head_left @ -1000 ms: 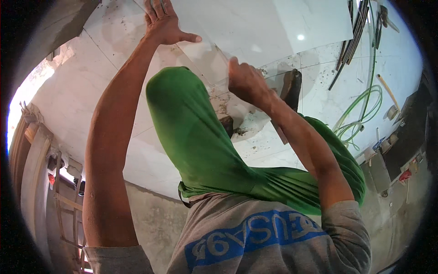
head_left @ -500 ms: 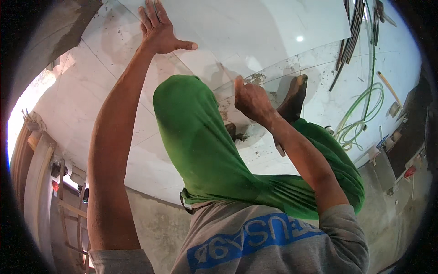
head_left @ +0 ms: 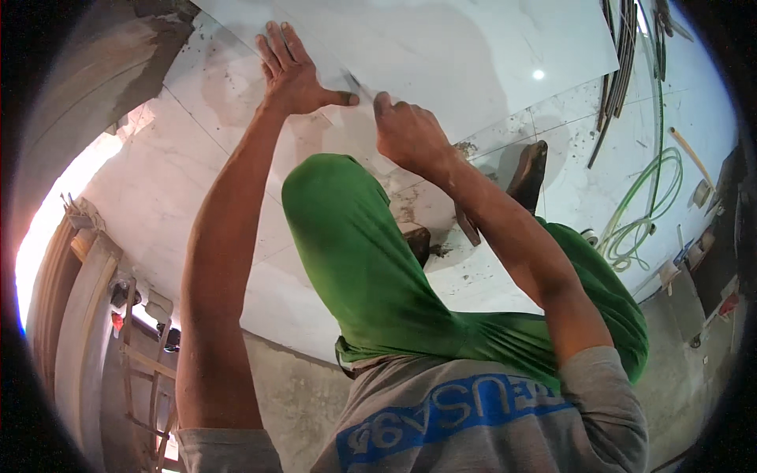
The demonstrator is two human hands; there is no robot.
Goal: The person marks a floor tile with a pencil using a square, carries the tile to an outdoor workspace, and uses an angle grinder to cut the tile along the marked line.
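Note:
A large glossy white tile slab (head_left: 441, 47) with faint grey veining lies in front of me, over other white floor tiles. My left hand (head_left: 296, 83) rests flat on it, fingers spread and thumb stretched to the right. Just right of that thumb, my right hand (head_left: 412, 135) is closed around a thin pointed tool (head_left: 354, 80), whose dark narrow tip points up and left at the slab's surface. Its grip is hidden in my fist. A flat brownish end (head_left: 467, 225) shows below my right forearm; I cannot tell whether it belongs to the same tool.
My green-trousered knee (head_left: 335, 205) and bare foot (head_left: 528, 173) are close to the slab. Dark thin rods (head_left: 611, 94) and a coiled green hose (head_left: 631, 229) lie at right. A ladder-like frame (head_left: 138, 370) is at lower left. Grey mortar crumbs (head_left: 465, 150) dot the floor.
My right hand has moved up and left with the pointed tool, closer to my left thumb. My left hand stays flat on the slab; the whole view has shifted slightly.

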